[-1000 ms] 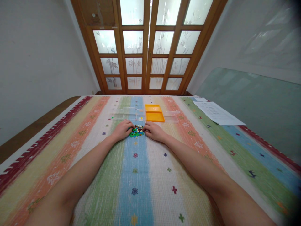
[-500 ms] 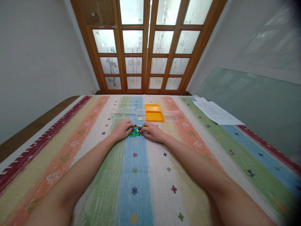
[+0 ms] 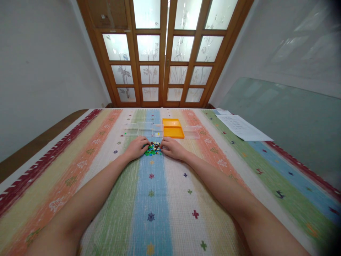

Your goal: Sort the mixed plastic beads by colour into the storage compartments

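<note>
Keeping left hand (image 3: 136, 148) and right hand (image 3: 173, 148) at opposite edges of the pieces (image 3: 153, 150), heaped on the counter (image 3: 160, 202) near the box (image 3: 173, 132); much as a moment ago, so apparently little advanced. Curled narrow; cannot tell if gripping any.

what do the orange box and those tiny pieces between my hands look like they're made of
The orange box: probably plastic with a smooth finish, judging by its even color and clean edges. The tiny pieces: likely plastic too, given their bright colors, but too small to tell the finish.
</note>
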The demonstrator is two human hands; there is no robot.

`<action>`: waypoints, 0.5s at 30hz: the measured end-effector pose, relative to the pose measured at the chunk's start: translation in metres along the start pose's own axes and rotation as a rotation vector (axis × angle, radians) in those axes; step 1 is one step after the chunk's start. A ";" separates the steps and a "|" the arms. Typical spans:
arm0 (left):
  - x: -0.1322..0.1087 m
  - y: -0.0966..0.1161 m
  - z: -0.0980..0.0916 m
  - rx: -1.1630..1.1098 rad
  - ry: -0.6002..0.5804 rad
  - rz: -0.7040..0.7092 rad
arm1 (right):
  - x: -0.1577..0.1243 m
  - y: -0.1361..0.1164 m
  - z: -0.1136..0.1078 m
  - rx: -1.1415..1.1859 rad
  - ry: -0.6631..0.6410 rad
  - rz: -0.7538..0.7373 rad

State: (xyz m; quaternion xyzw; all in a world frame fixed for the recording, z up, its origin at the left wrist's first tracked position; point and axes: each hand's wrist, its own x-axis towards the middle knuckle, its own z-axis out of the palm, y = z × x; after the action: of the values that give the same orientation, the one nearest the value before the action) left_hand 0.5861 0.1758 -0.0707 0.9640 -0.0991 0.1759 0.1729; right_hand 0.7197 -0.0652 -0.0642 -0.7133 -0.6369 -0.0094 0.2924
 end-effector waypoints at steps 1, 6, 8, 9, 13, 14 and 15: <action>0.000 0.000 0.000 0.003 -0.004 0.000 | 0.001 0.003 -0.003 0.000 0.033 0.019; 0.000 0.000 -0.002 0.014 -0.005 0.005 | -0.005 0.036 -0.038 -0.076 0.249 0.193; 0.000 -0.001 -0.002 0.016 -0.004 0.009 | -0.014 0.053 -0.054 -0.183 0.312 0.348; 0.000 -0.001 -0.002 0.016 -0.006 0.010 | -0.020 0.061 -0.060 -0.231 0.338 0.418; 0.000 -0.002 -0.001 0.014 -0.013 0.012 | -0.044 0.088 -0.070 -0.357 0.398 0.591; 0.000 -0.002 -0.001 0.013 -0.011 0.011 | -0.048 0.093 -0.069 -0.382 0.395 0.612; 0.000 -0.002 -0.001 0.012 -0.009 0.010 | -0.050 0.096 -0.068 -0.403 0.388 0.626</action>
State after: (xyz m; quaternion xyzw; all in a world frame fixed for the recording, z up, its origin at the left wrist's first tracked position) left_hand 0.5863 0.1780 -0.0710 0.9654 -0.1034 0.1731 0.1657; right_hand 0.8226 -0.1412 -0.0664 -0.9003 -0.3079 -0.1788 0.2504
